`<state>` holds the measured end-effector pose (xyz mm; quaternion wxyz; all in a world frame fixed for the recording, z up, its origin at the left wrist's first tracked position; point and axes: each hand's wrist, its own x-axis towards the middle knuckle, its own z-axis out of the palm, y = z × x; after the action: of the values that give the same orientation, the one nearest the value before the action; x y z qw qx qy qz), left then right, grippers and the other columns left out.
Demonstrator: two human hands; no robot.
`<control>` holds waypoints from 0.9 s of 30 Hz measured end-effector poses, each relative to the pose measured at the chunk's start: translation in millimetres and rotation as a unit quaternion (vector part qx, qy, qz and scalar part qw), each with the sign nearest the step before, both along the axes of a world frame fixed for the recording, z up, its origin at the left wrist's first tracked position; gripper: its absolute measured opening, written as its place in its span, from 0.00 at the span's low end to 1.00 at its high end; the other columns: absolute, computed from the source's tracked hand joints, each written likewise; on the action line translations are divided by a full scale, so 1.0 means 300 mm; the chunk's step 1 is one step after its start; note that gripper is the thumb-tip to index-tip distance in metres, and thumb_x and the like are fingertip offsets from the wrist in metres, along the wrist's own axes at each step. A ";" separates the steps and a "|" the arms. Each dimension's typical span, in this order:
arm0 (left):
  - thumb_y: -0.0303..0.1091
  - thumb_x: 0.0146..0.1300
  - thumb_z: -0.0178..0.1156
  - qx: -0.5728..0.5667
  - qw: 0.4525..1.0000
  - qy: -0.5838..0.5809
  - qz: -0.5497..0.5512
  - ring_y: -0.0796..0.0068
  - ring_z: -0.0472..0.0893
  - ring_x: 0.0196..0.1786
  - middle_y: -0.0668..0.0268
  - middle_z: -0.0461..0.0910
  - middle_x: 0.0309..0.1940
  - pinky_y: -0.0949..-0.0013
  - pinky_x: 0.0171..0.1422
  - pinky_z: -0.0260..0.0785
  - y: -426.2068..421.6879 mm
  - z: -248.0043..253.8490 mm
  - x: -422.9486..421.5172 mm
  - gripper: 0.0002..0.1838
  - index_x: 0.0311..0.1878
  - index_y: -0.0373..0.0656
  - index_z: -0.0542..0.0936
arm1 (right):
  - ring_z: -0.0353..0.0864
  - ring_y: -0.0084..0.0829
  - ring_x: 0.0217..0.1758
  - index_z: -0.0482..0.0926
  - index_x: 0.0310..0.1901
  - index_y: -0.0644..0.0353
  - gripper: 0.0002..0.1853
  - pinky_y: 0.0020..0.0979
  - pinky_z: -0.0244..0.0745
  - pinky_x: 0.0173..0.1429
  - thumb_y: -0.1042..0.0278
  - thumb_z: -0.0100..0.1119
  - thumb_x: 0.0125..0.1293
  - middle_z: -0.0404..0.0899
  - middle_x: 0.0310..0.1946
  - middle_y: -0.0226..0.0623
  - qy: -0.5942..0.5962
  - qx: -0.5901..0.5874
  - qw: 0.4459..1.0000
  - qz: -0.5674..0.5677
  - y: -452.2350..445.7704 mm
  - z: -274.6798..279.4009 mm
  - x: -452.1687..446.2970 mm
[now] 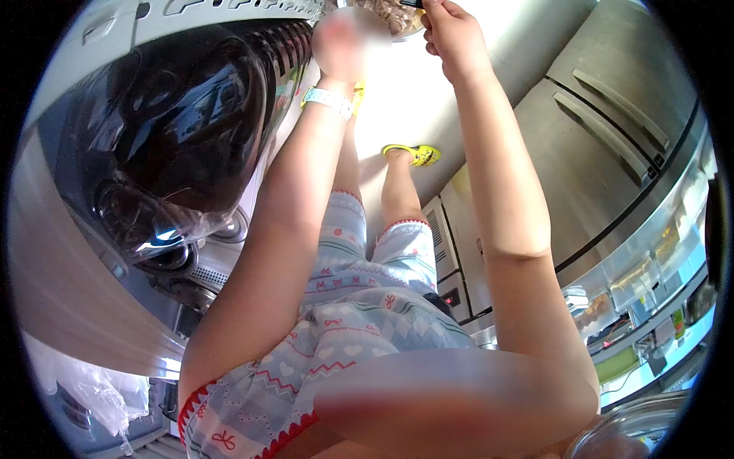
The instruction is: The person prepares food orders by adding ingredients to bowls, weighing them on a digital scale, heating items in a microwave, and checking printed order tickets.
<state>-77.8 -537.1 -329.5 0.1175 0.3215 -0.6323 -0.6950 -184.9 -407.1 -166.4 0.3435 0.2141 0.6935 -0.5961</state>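
Note:
At the top edge, a clear bowl (405, 29) holding brownish pieces of food is partly cut off by the frame. My left hand (340, 50), with a pale patterned band on its wrist, is at the bowl's left side; a blur covers its fingers. To the right of the bowl, my right hand (453, 34) has its fingers closed around a dark handle (411, 3). What the handle belongs to is mostly out of view.
Dark, glossy plastic (176, 130) covers a rack at the left. A steel refrigerator (589, 153) with long handles stands at the right. Below are my feet in yellow clogs (422, 156). A clear plastic bag (107, 398) hangs at lower left, and glassware (634, 428) is at lower right.

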 end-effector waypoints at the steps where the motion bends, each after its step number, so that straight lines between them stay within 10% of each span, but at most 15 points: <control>1: 0.27 0.70 0.53 0.002 1.000 0.000 0.004 0.68 0.78 0.45 0.60 0.76 0.46 0.64 0.53 0.75 -0.003 -0.007 -0.002 0.10 0.52 0.35 0.70 | 0.58 0.17 0.14 0.74 0.32 0.53 0.12 0.22 0.56 0.17 0.58 0.52 0.71 0.65 0.17 0.21 -0.015 -0.044 0.999 -0.011 0.008 -0.012 -0.007; 6: 0.27 0.70 0.52 0.216 0.966 -0.038 0.139 0.68 0.78 0.45 0.59 0.76 0.46 0.66 0.53 0.75 0.027 0.133 -0.051 0.11 0.53 0.35 0.70 | 0.57 0.16 0.13 0.72 0.29 0.51 0.11 0.20 0.52 0.16 0.59 0.52 0.70 0.65 0.16 0.20 -0.063 -0.135 0.988 -0.049 0.028 -0.032 -0.063; 11: 0.31 0.68 0.54 0.118 0.986 -0.054 0.106 0.71 0.78 0.46 0.60 0.78 0.42 0.70 0.49 0.72 0.013 0.119 -0.052 0.13 0.50 0.33 0.72 | 0.55 0.16 0.14 0.73 0.30 0.51 0.15 0.21 0.48 0.17 0.54 0.47 0.71 0.66 0.17 0.22 -0.021 -0.071 0.997 -0.016 0.041 0.085 -0.173; 16: 0.33 0.66 0.55 -0.037 0.993 -0.072 0.082 0.64 0.79 0.41 0.54 0.80 0.40 0.64 0.49 0.72 -0.002 0.063 -0.087 0.14 0.49 0.31 0.74 | 0.80 0.36 0.37 0.77 0.53 0.63 0.22 0.37 0.75 0.47 0.54 0.53 0.68 0.83 0.37 0.44 0.146 0.322 0.927 0.125 0.183 -0.377 -0.103; 22: 0.28 0.70 0.49 -0.059 0.995 -0.037 0.069 0.74 0.79 0.40 0.58 0.82 0.41 0.71 0.47 0.71 -0.031 0.046 -0.135 0.13 0.51 0.27 0.74 | 0.79 0.34 0.33 0.77 0.47 0.67 0.16 0.34 0.75 0.41 0.62 0.53 0.66 0.82 0.34 0.42 0.136 0.119 0.982 0.060 0.121 -0.455 -0.096; 24: 0.31 0.65 0.55 -0.160 0.982 -0.073 0.071 0.58 0.82 0.39 0.51 0.83 0.36 0.61 0.48 0.73 -0.030 0.045 -0.136 0.12 0.45 0.31 0.78 | 0.79 0.35 0.33 0.77 0.43 0.65 0.13 0.35 0.74 0.42 0.64 0.54 0.64 0.82 0.32 0.43 0.146 0.133 0.979 0.051 0.129 -0.482 -0.081; 27: 0.25 0.69 0.50 -0.158 0.982 -0.105 -0.003 0.73 0.80 0.39 0.59 0.82 0.39 0.71 0.46 0.71 -0.043 0.062 -0.095 0.12 0.50 0.28 0.76 | 0.80 0.35 0.34 0.77 0.39 0.62 0.09 0.34 0.74 0.42 0.67 0.55 0.60 0.81 0.30 0.44 0.159 0.159 0.972 0.070 0.157 -0.451 -0.037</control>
<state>-106.4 -550.1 -311.1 0.0977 0.3678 -0.7440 -0.5492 -196.0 -359.9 -301.8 0.2315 0.1196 0.8382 -0.4792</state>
